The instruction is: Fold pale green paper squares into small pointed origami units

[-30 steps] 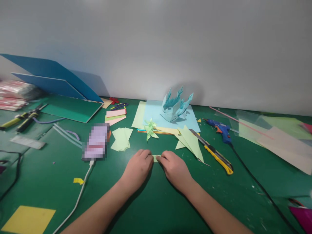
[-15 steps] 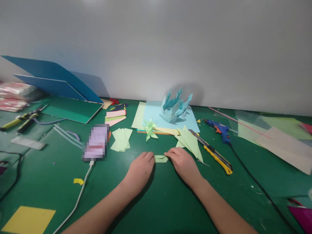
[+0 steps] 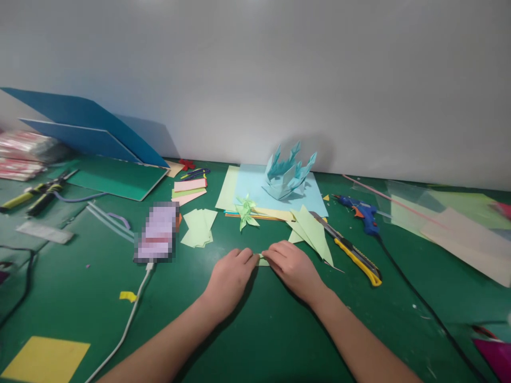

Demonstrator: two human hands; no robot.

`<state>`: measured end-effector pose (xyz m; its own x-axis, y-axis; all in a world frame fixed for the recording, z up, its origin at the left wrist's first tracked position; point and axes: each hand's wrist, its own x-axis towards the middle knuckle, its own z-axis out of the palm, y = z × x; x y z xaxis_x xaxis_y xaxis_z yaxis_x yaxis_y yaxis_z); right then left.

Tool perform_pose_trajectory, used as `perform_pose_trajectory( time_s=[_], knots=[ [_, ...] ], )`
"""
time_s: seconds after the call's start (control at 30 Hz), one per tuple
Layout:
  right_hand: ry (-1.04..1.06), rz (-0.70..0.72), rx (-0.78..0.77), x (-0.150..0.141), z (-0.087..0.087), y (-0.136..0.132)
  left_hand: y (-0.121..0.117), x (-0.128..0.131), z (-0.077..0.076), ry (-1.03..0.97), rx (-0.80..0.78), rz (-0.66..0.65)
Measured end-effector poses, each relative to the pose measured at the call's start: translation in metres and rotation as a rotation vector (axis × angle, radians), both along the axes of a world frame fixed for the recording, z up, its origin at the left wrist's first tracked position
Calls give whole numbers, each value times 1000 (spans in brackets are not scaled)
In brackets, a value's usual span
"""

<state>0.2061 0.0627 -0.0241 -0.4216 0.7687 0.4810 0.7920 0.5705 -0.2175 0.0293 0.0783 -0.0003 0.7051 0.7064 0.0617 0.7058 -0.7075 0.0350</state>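
Observation:
A small folded strip of light green paper [image 3: 263, 261] lies flat on the green table, mostly covered by my fingers. My left hand [image 3: 235, 276] is closed on its left end, and my right hand [image 3: 293, 268] pinches its right end, with the fingertips of both almost meeting at the top edge. Just beyond stands a green folded paper flower [image 3: 246, 211]. Light green paper slips [image 3: 198, 229] lie in a fanned pile to the left. Larger light green paper pieces [image 3: 312, 232] lie close to my right hand.
A light blue folded paper crown shape [image 3: 288, 173] stands on blue paper at the back. To the right are a yellow utility knife [image 3: 355, 258] and a blue glue gun [image 3: 365, 214] with a cord. A pixelated phone [image 3: 157, 231] on a white cable and pliers [image 3: 46, 194] lie left.
My right hand has slid left along the green paper strip, closing the gap to my left hand. Less of the strip shows between them.

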Motion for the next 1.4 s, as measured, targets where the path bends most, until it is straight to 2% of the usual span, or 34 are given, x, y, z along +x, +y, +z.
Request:
perform_pose_trajectory(
  time_s=[0.17, 0.33, 0.6, 0.83, 1.07, 1.27, 1.4],
  knots=[
    [-42, -19, 5, 1, -3, 3, 0, 0, -3, -75, -7, 41],
    [-72, -48, -21, 0, -2, 3, 2, -1, -4, -132, -41, 13],
    [-75, 6, -69, 3, 3, -1, 1, -2, -2, -156, -66, 16],
    [-32, -39, -97, 7, 7, -1, 1, 0, 3, -46, -75, 54],
    [47, -63, -78, 11, 9, -5, 0, 1, 5, 11, -29, -2],
    [116, 40, -133, 5, 9, -6, 3, 0, 0, -70, -44, 11],
    [166, -2, -150, 4, 9, -6, 10, -4, -6, -336, -137, 23]
  ],
)
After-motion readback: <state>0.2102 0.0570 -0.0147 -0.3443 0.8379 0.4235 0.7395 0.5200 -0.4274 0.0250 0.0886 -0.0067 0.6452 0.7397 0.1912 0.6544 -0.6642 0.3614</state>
